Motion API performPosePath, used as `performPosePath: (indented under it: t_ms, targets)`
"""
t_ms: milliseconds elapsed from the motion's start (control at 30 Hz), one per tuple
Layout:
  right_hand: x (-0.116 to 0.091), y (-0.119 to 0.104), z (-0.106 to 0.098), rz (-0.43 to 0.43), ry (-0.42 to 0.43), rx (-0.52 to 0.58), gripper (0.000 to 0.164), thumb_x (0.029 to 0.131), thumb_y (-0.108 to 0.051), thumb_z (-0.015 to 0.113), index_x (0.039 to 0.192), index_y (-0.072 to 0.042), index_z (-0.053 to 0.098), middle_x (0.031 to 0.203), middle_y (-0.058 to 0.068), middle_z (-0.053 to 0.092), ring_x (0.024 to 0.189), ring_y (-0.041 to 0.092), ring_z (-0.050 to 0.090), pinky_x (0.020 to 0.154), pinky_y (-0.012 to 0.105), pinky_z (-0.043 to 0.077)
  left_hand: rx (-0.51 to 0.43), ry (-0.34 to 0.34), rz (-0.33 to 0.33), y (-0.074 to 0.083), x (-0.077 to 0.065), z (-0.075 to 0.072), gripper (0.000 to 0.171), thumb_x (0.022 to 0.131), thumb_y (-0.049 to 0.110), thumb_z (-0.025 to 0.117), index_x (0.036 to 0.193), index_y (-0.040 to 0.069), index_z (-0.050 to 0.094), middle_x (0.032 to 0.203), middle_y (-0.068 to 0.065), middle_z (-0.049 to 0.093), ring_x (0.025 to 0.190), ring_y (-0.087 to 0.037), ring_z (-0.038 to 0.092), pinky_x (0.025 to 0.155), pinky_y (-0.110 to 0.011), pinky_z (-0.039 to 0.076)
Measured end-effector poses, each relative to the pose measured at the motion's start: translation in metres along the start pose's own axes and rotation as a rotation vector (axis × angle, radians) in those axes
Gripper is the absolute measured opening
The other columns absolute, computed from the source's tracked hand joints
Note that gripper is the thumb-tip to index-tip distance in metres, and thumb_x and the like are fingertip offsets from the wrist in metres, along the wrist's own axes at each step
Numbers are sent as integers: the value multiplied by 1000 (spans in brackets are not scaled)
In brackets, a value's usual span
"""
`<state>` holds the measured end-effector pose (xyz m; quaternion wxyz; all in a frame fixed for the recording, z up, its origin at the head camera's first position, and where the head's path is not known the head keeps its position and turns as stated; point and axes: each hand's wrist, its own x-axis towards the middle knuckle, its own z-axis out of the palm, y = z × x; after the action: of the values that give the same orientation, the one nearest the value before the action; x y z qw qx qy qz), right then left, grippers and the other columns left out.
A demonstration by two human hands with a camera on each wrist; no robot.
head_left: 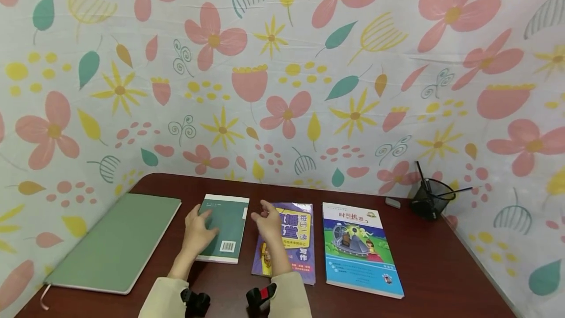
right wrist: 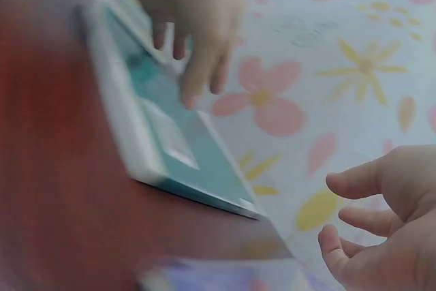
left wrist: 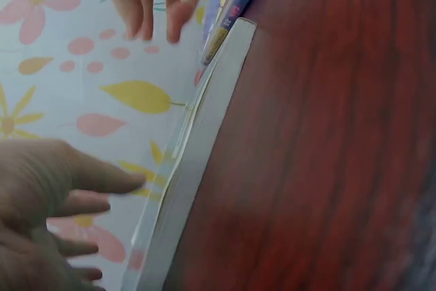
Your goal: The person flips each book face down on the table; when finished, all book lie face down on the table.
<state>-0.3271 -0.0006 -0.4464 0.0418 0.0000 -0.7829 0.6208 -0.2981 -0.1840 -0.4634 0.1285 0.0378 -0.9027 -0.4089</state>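
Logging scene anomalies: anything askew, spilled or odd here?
Nothing looks spilled or damaged. One mild oddity: the teal book lies barcode up, while the purple book and blue-and-white book show title covers.

Looks like a study nook tbh, dark wood desk (head_left: 446, 269) with books (head_left: 231, 220) across it, pen cup (head_left: 430, 202) at the back right corner, flowery wall covering (head_left: 282, 158) behind the back edge

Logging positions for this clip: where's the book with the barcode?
In the head view, the barcode book lies left of centre, between the light green notebook and the purple book, with the left hand over its left edge.
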Motion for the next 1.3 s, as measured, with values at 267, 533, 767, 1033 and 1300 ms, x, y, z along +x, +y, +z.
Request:
performPosePath:
  t_ms: [267, 533, 767, 1033, 1300]
  targets:
    - [14, 1, -52, 55, 78, 72, 51, 90, -5, 62, 139, 1, 49, 138, 27, 51, 126, 42, 50, 103, 51, 45, -187, -65, 112, 17, -3, 22, 55, 81, 4, 74, 131, -9, 55, 150, -32, 35, 138, -56, 29, 108, -67, 31]
    - [17, 10, -91, 50, 125, -17, 50, 92, -9, 62, 140, 1, 50, 140, 26, 51, 128, 44, 49, 104, 52, 44, -317, -185, 155, 34, -15, 48, 55, 81, 7, 77, 130, -6, 57, 133, -28, 51, 112, -42, 55, 92, -52, 50]
    - [11, 24, -102, 38, 101, -164, 51, 90, -7, 62, 139, 3, 49, 144, 27, 47, 135, 47, 41, 106, 55, 42, -391, -261, 83, 36, -23, 57, 61, 78, 8, 79, 133, -4, 56, 130, -26, 53, 110, -37, 57, 88, -46, 53]
    - [8, 41, -110, 115, 51, -120, 54, 91, -8, 62, 143, -2, 47, 151, 29, 36, 139, 51, 30, 109, 64, 33, -467, -352, 40, 40, -30, 60, 64, 78, 4, 78, 135, -6, 52, 136, -29, 48, 117, -43, 55, 94, -48, 52]
    - [10, 53, -107, 147, 76, -78, 60, 89, -5, 63, 146, -7, 45, 156, 27, 29, 142, 51, 23, 107, 58, 39, -465, -435, 45, 42, -30, 66, 74, 75, 6, 81, 139, -7, 46, 139, -28, 47, 122, -48, 51, 100, -53, 47]
